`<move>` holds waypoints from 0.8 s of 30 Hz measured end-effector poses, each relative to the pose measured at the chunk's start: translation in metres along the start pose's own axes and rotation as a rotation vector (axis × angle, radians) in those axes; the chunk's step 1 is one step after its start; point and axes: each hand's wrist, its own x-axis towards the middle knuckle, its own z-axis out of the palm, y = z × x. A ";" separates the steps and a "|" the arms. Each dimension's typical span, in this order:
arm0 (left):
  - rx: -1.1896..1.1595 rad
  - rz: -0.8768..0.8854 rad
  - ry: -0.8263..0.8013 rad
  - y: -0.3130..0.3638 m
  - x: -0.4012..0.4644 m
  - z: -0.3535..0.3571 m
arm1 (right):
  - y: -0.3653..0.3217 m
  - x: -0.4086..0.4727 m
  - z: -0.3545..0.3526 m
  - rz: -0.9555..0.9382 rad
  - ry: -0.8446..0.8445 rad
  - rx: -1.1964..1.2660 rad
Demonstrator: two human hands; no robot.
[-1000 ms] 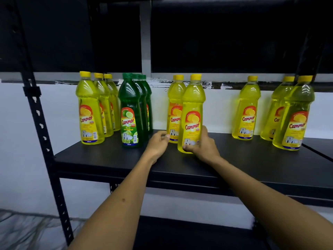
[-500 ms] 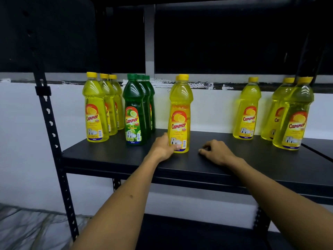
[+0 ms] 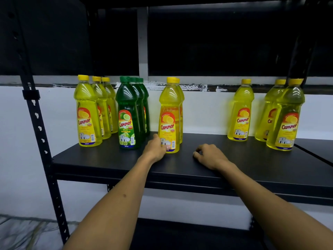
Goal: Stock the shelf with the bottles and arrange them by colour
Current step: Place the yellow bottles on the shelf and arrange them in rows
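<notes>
The upright yellow plastic lemon bottle (image 3: 169, 116) is gripped low by the left hand (image 3: 156, 148), just beside it; the right hand (image 3: 209, 156) rests loosely curled, holding nothing, on the black metal shelf (image 3: 234, 159), further off.

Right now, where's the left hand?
In the head view the left hand is left of centre on the shelf, at the base of the middle yellow bottle, just right of the front green bottle.

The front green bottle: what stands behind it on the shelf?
Behind the front green bottle more green bottles stand in a row; two green caps show, and their lower parts and labels are mostly covered.
</notes>
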 end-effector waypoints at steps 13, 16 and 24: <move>-0.058 0.210 0.417 0.016 -0.035 -0.006 | -0.005 -0.015 -0.006 0.057 0.076 -0.037; 0.146 0.426 0.328 0.020 -0.043 0.001 | -0.001 -0.022 -0.012 0.080 0.074 -0.062; 0.440 0.576 -0.081 0.054 -0.037 0.046 | 0.047 -0.030 -0.033 0.184 0.140 -0.070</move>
